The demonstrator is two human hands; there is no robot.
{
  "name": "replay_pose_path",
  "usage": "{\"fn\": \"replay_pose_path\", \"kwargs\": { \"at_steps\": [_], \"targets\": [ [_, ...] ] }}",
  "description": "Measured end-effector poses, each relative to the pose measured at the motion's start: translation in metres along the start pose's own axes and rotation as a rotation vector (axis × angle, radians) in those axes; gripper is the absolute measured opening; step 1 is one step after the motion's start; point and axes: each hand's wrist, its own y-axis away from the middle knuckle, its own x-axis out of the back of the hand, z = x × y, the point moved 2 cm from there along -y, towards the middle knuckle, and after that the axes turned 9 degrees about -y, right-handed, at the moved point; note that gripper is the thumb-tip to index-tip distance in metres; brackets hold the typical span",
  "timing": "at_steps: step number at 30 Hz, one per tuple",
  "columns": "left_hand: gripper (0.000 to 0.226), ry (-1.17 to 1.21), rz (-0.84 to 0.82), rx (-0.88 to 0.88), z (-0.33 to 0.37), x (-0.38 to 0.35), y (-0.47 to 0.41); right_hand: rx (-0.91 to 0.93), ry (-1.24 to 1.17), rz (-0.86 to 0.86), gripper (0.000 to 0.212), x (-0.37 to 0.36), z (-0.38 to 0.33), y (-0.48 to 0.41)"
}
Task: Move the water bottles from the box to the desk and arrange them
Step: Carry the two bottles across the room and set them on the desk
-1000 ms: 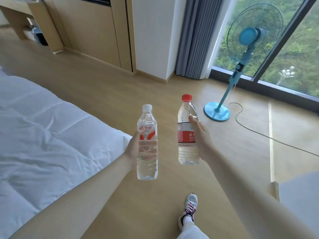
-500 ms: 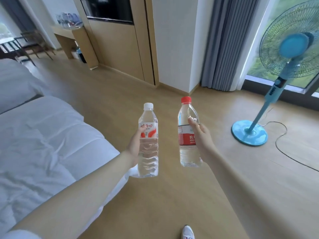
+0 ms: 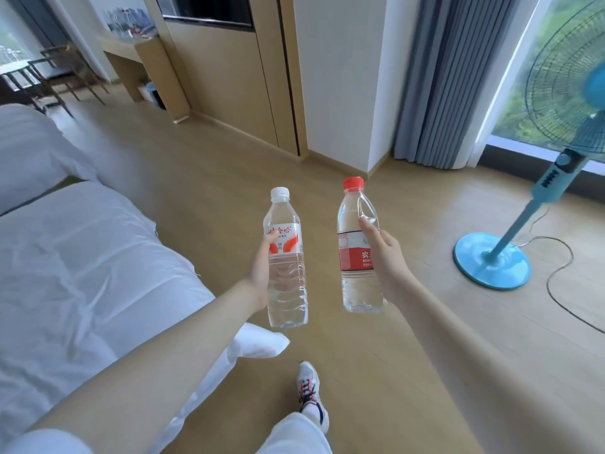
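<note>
Water bottles stand upright in the air, caps up. Left hand (image 3: 260, 270) wraps the white-capped bottle (image 3: 286, 257) at mid-body; right hand (image 3: 386, 257) clasps the red-capped bottle (image 3: 355, 244) at its label. Both hold clear water, apart over the wooden floor (image 3: 409, 371).

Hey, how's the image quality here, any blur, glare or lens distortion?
Head view: soft daylight from the window, no harsh glare; the white-capped bottle and red-capped bottle are sharp; the wide-angle lens bows the curtain and wall lines; the far desk looks soft.
</note>
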Motion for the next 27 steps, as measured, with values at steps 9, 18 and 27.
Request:
{"fn": "replay_pose_path", "kwargs": {
  "at_steps": [9,18,27],
  "targets": [
    [0.048,0.019,-0.050,-0.046,0.090,0.028,-0.119,0.065,0.098,-0.003,0.046,-0.072,-0.053,-0.123],
    [0.044,0.139,-0.013,-0.147,0.180,0.088,-0.202,0.129,0.083,-0.031,0.044,-0.166,-0.102,-0.221],
    [0.046,0.255,0.085,-0.094,0.184,0.157,-0.237,0.072,0.141,-0.184,0.036,-0.251,-0.093,-0.284]
  ]
}}
